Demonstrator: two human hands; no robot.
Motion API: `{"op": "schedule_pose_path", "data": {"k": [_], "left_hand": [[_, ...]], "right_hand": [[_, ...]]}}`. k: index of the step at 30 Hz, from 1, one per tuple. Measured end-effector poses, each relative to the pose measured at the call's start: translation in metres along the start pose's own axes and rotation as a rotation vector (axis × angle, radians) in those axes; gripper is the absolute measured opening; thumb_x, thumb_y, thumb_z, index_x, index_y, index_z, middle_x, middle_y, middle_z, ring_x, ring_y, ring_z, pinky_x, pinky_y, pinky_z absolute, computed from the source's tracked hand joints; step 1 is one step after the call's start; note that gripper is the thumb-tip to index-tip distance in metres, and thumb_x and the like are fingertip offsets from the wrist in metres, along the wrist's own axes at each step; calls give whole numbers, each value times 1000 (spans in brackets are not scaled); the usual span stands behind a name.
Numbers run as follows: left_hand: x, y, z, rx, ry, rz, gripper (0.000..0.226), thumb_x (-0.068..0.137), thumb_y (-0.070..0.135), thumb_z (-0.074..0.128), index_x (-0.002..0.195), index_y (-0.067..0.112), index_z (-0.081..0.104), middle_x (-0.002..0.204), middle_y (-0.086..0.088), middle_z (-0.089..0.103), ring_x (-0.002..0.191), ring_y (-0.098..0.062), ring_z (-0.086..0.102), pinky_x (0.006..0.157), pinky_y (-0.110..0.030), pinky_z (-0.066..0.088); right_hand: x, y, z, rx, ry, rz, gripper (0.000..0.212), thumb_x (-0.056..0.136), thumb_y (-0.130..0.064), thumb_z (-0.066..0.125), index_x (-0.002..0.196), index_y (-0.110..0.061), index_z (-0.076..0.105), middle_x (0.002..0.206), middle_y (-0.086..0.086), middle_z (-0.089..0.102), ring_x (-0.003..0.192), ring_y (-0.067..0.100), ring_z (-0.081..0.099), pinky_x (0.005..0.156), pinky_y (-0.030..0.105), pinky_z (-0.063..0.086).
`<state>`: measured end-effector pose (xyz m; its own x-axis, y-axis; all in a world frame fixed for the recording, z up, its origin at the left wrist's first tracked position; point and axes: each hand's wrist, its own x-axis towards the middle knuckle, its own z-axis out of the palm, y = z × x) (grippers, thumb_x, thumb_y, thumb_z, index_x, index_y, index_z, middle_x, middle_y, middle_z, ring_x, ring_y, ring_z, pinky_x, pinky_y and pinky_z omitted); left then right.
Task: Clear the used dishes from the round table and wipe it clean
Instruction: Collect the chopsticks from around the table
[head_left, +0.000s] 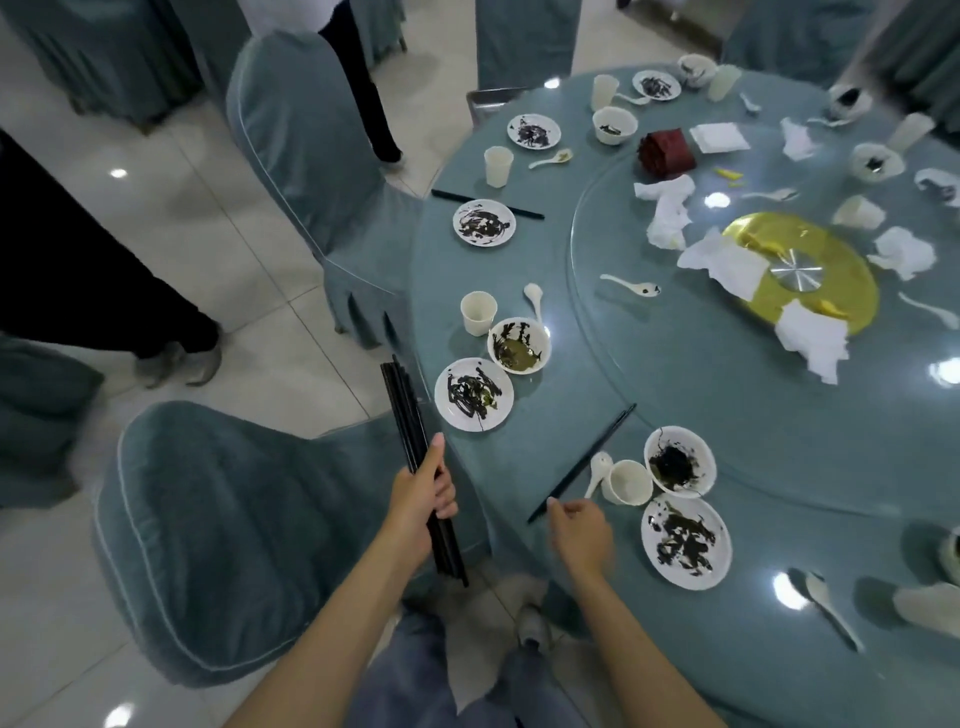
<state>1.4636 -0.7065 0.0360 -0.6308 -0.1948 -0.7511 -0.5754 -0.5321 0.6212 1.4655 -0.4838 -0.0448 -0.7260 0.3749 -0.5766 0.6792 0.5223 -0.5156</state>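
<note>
My left hand (423, 493) grips a bundle of black chopsticks (410, 431) held off the table's edge, over a chair. My right hand (579, 532) hovers at the near end of a black chopstick pair (587, 460) lying on the round table (519, 457); its fingers are loosely curled and I cannot tell whether they touch it. Around that pair stand a white spoon (597, 470), a paper cup (629, 482), a dirty bowl (679, 461) and a dirty plate (685, 543). Further along the rim sit another plate (474, 395), bowl (518, 345) and cup (476, 313).
A glass turntable (649, 364) carries crumpled napkins (670, 208), spoons and a yellow centre disc (841, 260). More dirty plates, cups and another chopstick pair (488, 202) ring the far rim. Covered chairs (218, 519) stand close at the left. People's legs (104, 291) are nearby.
</note>
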Motion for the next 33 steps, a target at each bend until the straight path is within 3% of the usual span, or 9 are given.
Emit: {"op": "schedule_pose_path", "data": {"k": [4,8,12,18,23,29,33], "left_hand": [[15,20,-17,65,-36,-30,45,92,48,72,76,19,43,55,2,29,44,-11,26,40,-24,23],[21,34,-27,121,-72,-49,46,94,45,70,70,20,41,55,3,28,44,-11,25,41,-24,23],[30,41,-34,131,-92,-76,46,95,44,70,70,20,40,55,3,28,44,-11,25,41,-24,23],[43,40,-37,133,-95,-84,47,95,44,71,69,21,38,55,2,26,44,-11,24,40,-23,21],[47,34,-33,123,-83,-84,41,95,42,72,76,19,43,55,3,28,44,-10,25,37,-22,23],[43,34,-31,116,-18,-70,42,96,41,70,73,20,43,52,4,27,42,-10,24,37,-22,22],[35,37,-35,97,21,-48,39,97,40,70,73,19,46,52,3,28,41,-9,25,35,-21,23]], "right_hand": [[32,2,29,-85,94,166,47,84,-65,60,93,-20,70,89,6,76,87,30,71,80,41,59],[29,-16,39,-71,155,216,32,90,-48,69,99,-18,75,103,9,75,101,33,69,79,37,52],[35,-26,40,-5,91,267,26,91,-40,73,89,-16,80,94,5,78,99,31,69,76,34,47],[36,-31,37,-157,84,231,37,95,-45,67,76,-15,76,88,6,75,81,29,63,71,33,42],[41,-28,36,-328,82,151,39,95,-51,61,88,-14,71,96,7,73,93,32,68,72,35,45],[51,-20,33,-276,4,144,37,89,-52,65,80,-17,70,83,0,75,89,28,69,79,39,56],[42,-25,27,-206,-10,120,36,89,-48,65,74,-17,75,80,-3,75,90,27,69,75,35,51]]}}
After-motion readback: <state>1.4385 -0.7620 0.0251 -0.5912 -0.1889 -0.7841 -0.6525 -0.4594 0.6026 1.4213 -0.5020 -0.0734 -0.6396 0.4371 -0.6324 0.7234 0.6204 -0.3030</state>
